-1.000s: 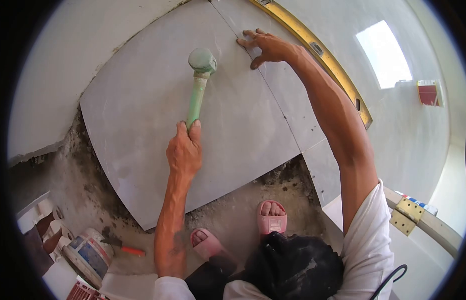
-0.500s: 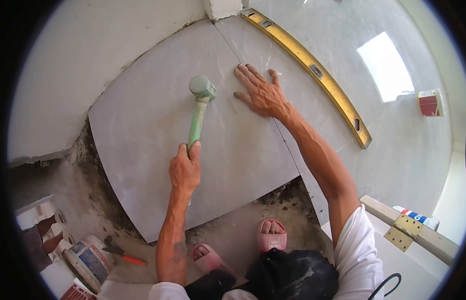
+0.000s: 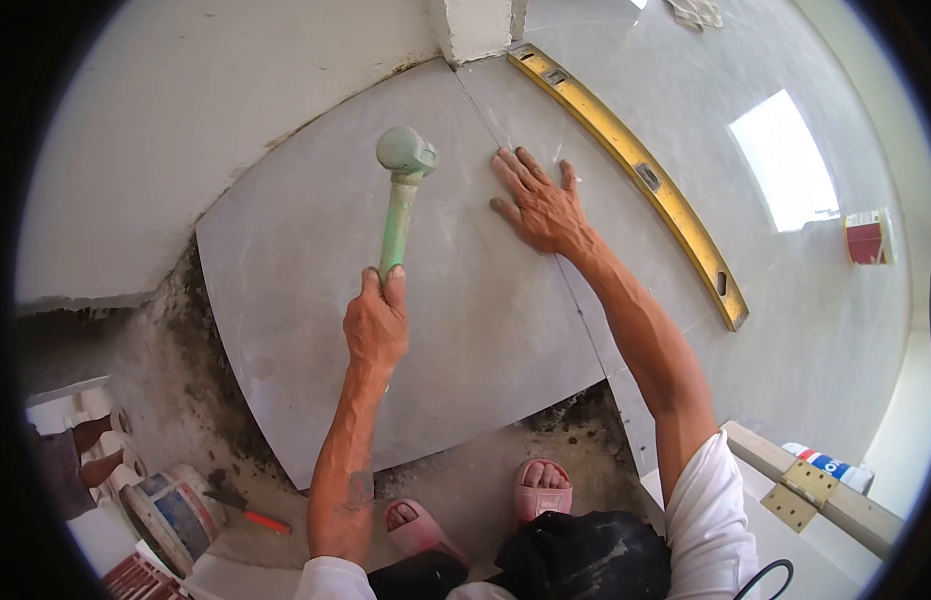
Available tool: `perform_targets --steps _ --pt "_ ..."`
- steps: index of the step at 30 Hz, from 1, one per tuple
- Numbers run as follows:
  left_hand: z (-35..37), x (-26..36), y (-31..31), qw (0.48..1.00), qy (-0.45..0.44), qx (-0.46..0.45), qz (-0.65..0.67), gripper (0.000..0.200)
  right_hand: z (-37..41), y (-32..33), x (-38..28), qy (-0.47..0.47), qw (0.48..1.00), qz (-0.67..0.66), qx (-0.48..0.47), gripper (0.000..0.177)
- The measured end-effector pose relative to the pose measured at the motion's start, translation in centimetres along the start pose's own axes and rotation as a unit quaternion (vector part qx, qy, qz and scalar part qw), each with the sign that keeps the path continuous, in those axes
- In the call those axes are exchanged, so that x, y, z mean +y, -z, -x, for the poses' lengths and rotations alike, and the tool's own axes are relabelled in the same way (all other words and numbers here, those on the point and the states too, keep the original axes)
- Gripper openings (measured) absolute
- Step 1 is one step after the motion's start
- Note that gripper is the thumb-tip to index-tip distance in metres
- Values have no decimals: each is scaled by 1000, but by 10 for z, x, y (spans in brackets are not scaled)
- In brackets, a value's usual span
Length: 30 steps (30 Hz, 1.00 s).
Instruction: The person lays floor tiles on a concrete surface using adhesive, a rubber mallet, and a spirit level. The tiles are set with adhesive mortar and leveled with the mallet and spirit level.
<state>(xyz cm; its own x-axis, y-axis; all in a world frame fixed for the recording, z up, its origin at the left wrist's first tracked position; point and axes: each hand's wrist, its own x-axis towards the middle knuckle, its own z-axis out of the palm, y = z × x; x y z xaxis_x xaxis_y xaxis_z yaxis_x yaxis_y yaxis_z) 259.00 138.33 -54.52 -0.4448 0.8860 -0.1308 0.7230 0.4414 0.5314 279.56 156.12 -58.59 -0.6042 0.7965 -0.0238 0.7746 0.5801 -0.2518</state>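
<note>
My left hand (image 3: 376, 322) is wrapped round the green handle of a rubber mallet (image 3: 406, 153), whose pale grey-green head is up over the large grey floor tile (image 3: 316, 260). My right hand (image 3: 546, 205) lies flat with fingers spread across the joint (image 3: 578, 300) between this tile and the one beside it, and holds nothing. To the right of that hand a yellow spirit level (image 3: 641, 175) rests on the neighbouring tile.
Rough bare floor (image 3: 176, 350) borders the tile at left and front. A red-handled trowel (image 3: 251, 512) lies by a dirty bucket (image 3: 174, 515); another person's legs (image 3: 98, 455) are at far left. At right are a small tub (image 3: 866, 238) and a wooden bar with a hinge (image 3: 804, 490).
The view has shifted, so the tile and level appear slightly lower. The mallet head has risen a little relative to the tile; my right hand stays flat at the joint.
</note>
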Motion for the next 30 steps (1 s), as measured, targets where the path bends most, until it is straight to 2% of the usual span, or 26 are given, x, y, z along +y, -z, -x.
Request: perform_targets --steps 4,10,14,16,19,25,28,30 --pt "1 -10 -6 997 18 -42 -54 46 4 -1 -3 -7 1000 -1 7 61" --pt "13 -26 -3 998 37 -29 -34 50 48 -4 -13 -52 996 -61 28 67" --pt "18 -38 6 999 41 -23 -8 53 66 -8 -24 -55 996 -55 35 71" --pt "18 -37 14 997 46 -51 19 54 52 -8 -28 -57 996 -47 39 72" --pt "25 -39 15 995 65 -69 31 55 -10 -14 -23 -60 994 -45 76 72" --pt "25 -48 16 990 111 -69 51 52 -109 -20 -12 -86 991 -21 104 66" --pt "12 -39 18 999 38 3 -3 47 -117 -14 -1 -62 993 -36 98 60" --pt "-5 -31 19 998 49 43 4 44 -117 -16 3 -46 993 -27 105 57"
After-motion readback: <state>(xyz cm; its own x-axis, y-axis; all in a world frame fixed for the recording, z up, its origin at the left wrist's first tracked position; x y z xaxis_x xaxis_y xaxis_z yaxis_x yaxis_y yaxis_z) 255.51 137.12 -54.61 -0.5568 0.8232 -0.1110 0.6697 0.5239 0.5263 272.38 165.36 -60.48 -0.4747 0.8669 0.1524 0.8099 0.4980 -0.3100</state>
